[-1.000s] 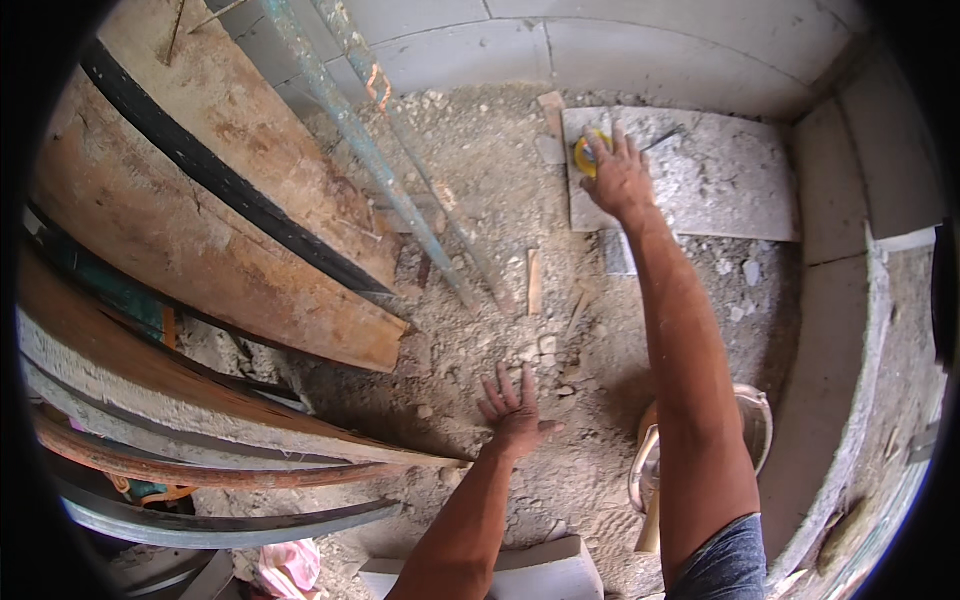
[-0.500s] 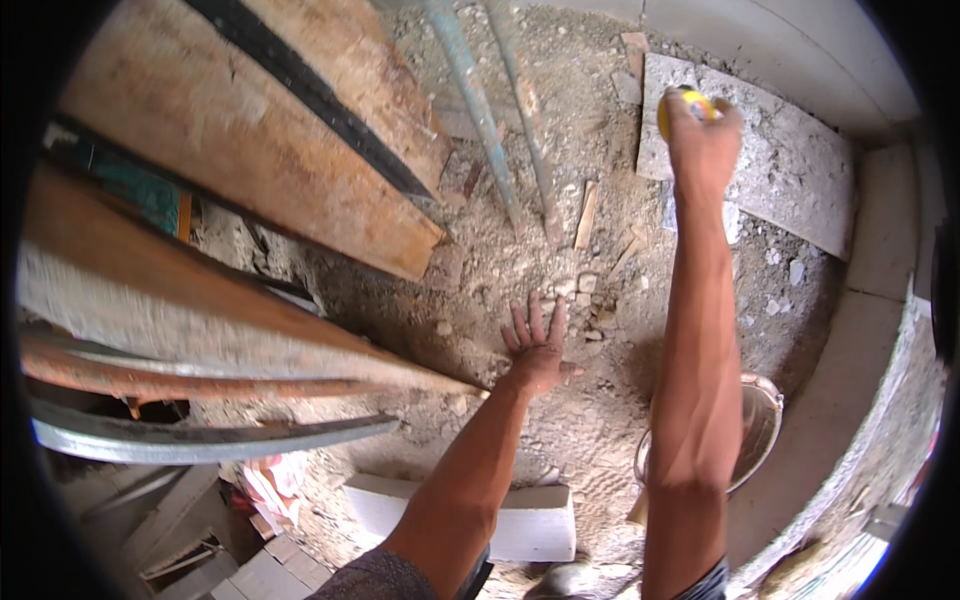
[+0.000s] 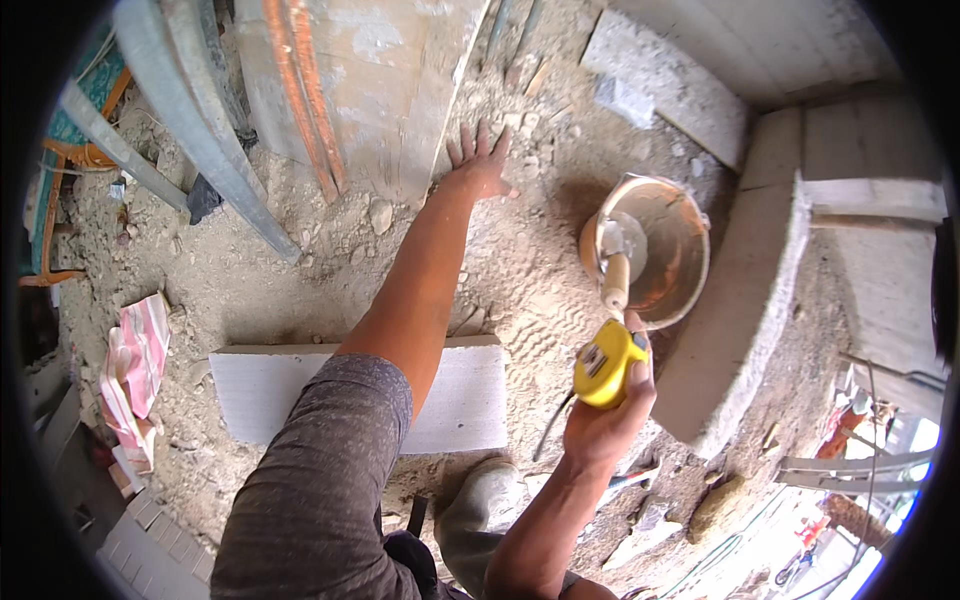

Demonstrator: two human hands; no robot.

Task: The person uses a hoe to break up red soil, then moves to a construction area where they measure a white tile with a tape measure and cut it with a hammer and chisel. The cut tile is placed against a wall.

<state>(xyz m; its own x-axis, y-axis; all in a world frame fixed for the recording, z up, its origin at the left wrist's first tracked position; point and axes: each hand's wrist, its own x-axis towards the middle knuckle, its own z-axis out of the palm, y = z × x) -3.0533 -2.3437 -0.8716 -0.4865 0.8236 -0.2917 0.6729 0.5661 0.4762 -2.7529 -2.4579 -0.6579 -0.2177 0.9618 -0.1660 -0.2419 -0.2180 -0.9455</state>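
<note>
My right hand [image 3: 612,418] grips a yellow tape measure [image 3: 605,365], held up near the rim of a round bucket [image 3: 590,245]. A trowel with a pale wooden handle [image 3: 617,280] sits in that bucket, its blade inside. My left hand [image 3: 478,172] is stretched forward with its fingers spread, beside the edge of a large worn board [image 3: 390,100]. Whether its palm touches the board or the dirt, I cannot tell. Below my left forearm lies a white block [image 3: 460,400] on the ground, partly covered by my sleeve.
Bent metal bars [image 3: 190,110] and rusty orange rods [image 3: 305,110] stand at the left. A rough slab [image 3: 665,90] lies at the far right, and a low block wall [image 3: 735,330] runs along the right. Red-and-white wrapping [image 3: 140,350] lies at the left.
My right hand has drawn back from the far slab to near the bucket, still holding the tape measure. My left hand stays spread. The view has shifted, showing the bucket fully.
</note>
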